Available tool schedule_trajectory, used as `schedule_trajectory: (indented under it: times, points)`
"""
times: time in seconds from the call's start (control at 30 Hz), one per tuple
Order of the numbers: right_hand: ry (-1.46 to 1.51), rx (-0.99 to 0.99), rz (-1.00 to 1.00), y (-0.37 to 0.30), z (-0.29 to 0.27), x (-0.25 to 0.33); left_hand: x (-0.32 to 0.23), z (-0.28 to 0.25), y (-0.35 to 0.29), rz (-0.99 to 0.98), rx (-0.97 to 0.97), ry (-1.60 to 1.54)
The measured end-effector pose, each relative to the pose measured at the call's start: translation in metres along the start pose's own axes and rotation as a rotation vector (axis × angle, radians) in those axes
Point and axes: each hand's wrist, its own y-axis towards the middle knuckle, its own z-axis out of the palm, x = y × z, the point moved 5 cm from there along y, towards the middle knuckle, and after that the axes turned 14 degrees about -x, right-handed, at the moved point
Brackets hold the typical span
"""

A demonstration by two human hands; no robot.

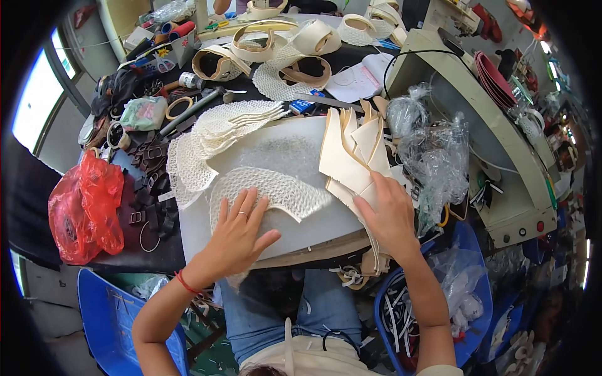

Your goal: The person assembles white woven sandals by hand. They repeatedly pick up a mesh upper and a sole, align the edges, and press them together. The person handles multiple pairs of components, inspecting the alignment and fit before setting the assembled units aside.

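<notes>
The left hand [235, 239] lies flat on the near edge of a curved white mesh piece [269, 188], fingers spread and thumb out to the right; it is closed on nothing. The mesh piece rests on a white board [298, 245], mostly beyond the fingertips, its right end reaching toward the right hand [390, 216] but apart from it.

The right hand is on a pile of cream pieces [354, 153] at the board's right side, thumb and forefinger on the near part of the pile; whether they pinch a piece, I cannot tell. Most of the pile lies just beyond that hand, and some strips hang over the board's near edge. The two hands are well apart, the mesh piece's right end between them.

Beyond the left hand, a fanned mesh stack [229, 128] overlaps the board's far left corner. Clear plastic [439, 144] lies right of the cream pieces.
</notes>
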Motion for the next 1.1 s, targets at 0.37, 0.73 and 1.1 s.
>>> schedule_trajectory:
  times: [0.37, 0.73, 1.1]
  points:
    - [0.168, -0.422, -0.076, -0.045, -0.093, 0.041, -0.079, -0.027, 0.008, -0.162, 0.131, -1.230]
    - [0.115, -0.112, -0.169, -0.111, -0.108, 0.059, -0.137, 0.027, -0.041, -0.665, 0.457, -1.744]
    - [0.115, 0.013, -0.625, -0.133, -0.068, 0.096, -0.109, 0.042, -0.100, -1.220, 0.645, -1.691]
